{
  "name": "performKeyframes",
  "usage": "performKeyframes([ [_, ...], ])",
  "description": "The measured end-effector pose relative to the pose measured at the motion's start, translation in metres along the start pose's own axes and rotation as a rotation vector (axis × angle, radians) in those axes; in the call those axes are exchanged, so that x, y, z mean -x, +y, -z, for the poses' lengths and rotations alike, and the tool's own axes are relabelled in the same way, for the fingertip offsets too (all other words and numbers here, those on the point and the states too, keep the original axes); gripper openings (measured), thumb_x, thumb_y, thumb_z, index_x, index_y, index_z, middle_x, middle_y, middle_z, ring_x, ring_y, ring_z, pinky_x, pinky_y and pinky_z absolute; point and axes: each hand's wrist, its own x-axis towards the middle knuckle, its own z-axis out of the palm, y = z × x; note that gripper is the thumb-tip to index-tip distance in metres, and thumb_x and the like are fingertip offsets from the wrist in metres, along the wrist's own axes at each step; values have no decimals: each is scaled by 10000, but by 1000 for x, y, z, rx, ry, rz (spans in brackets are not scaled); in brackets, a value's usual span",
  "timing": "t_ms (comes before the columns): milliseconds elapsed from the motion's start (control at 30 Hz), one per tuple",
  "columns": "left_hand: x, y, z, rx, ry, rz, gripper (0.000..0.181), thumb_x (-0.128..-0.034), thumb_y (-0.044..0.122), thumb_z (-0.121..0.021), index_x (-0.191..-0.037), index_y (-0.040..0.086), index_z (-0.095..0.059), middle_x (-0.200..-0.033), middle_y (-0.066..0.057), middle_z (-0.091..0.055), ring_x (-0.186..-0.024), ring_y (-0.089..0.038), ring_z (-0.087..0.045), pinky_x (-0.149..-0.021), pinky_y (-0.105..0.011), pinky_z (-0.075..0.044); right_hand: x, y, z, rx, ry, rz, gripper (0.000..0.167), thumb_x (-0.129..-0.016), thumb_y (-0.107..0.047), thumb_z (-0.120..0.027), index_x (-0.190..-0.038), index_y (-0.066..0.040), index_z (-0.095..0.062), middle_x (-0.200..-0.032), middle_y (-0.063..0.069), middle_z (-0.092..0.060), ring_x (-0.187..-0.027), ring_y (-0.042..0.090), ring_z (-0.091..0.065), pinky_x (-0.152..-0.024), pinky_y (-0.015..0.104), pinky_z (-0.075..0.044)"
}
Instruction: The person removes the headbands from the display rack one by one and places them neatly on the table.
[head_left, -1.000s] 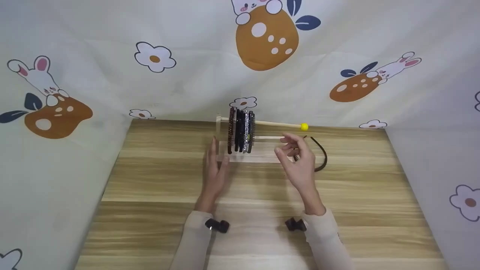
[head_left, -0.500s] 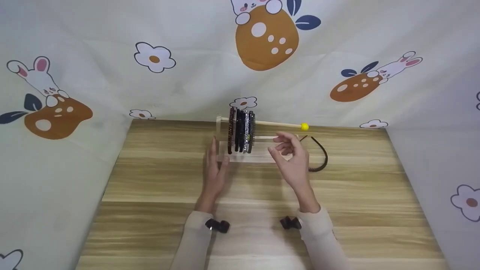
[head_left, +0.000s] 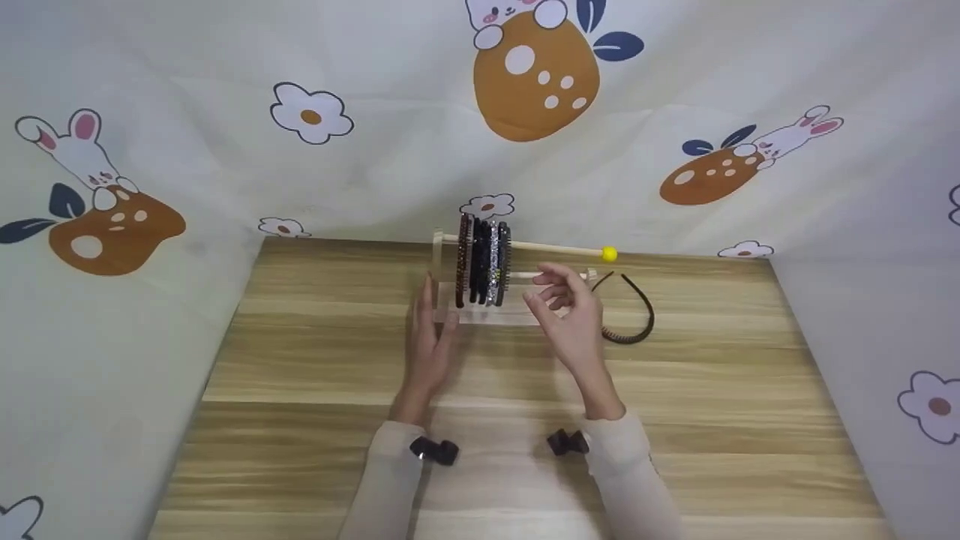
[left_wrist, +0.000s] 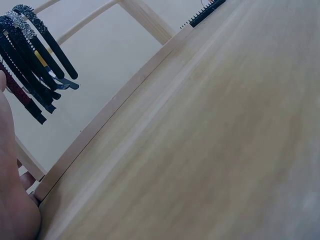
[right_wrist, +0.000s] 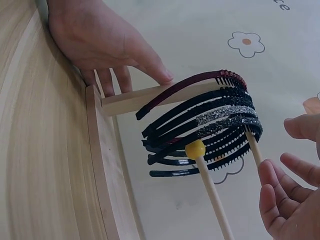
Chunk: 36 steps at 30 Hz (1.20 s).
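Several hair hoops (head_left: 481,262), dark, red and silver-glittered, hang in a row on a wooden rack (head_left: 438,259) in the head view. My left hand (head_left: 430,341) rests against the rack's left end, fingers straight and thumb apart; the right wrist view shows this left hand (right_wrist: 105,40) at the wooden upright. My right hand (head_left: 571,319) is in front of the lower rod (head_left: 523,275), right of the hoops, with fingers loosely bent and no hoop between them. In the right wrist view its fingertips are by a rod; contact is unclear. One dark toothed hair hoop (head_left: 637,339) lies on the table right of the rack.
A longer rod (head_left: 562,248) tipped with a yellow ball (head_left: 610,253) sticks out rightward at the back of the rack. Behind the wood-grain table (head_left: 337,360) hangs a printed cloth (head_left: 390,165).
My right hand has moved left along the rack, away from the loose hair hoop, so more of that hoop and the lower rod's end shows. My left hand stays in place.
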Motion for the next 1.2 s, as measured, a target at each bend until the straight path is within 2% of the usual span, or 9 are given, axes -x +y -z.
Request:
performKeyframes([
  [233, 0, -1, 0, -4, -5, 22, 807, -1134, 573, -471, -1787, 199, -178, -1841, -211, -155, -1660, -526, -182, -1239, -862, -172, -2, 0, -7, -31, -4, -29, 373, -949, 5, -834, -1299, 61, -718, -1106, 257, -762, -864, 120, -685, -738, 189, -538],
  [500, -1, -2, 0, 0, 5, 4, 798, -1128, 497, -506, -1786, 184, -181, -1834, -207, -193, -1650, -528, -213, -1253, -844, -173, -6, 1, -15, -46, -11, -58, 399, -930, -14, -857, -1298, 58, -721, -1104, 278, -755, -830, 120, -672, -689, 183, -511],
  [733, 0, -1, 0, 11, -8, 26, 805, -1127, 520, -505, -1795, 231, -160, -1847, -175, -171, -1667, -516, -162, -1264, -837, -140, -9, 0, -21, -42, -40, -91, 424, -933, -44, -862, -1323, 33, -714, -1114, 203, -771, -851, 168, -670, -710, 201, -530],
  [933, 0, 0, 0, 43, -16, 15, 799, -1132, 510, -492, -1796, 222, -153, -1840, -192, -187, -1663, -537, -149, -1268, -837, -112, -11, -2, -24, -21, -31, -88, 417, -933, -47, -863, -1323, 18, -731, -1117, 197, -778, -845, 169, -683, -702, 208, -551],
  [1033, 0, -1, 0, 50, -13, 8, 798, -1133, 503, -498, -1795, 208, -162, -1838, -195, -191, -1662, -528, -164, -1269, -834, -128, -12, -2, -26, -23, -24, -96, 422, -928, -32, -862, -1326, 22, -732, -1115, 197, -778, -842, 157, -685, -706, 230, -563],
  [1200, 1, -2, 0, 46, -13, 6, 782, -1140, 508, -495, -1800, 276, -144, -1847, -176, -172, -1669, -498, -174, -1263, -835, -152, -13, -2, -30, -37, -16, -125, 421, -930, -17, -856, -1327, 52, -734, -1111, 198, -791, -828, 133, -679, -724, 237, -580],
])
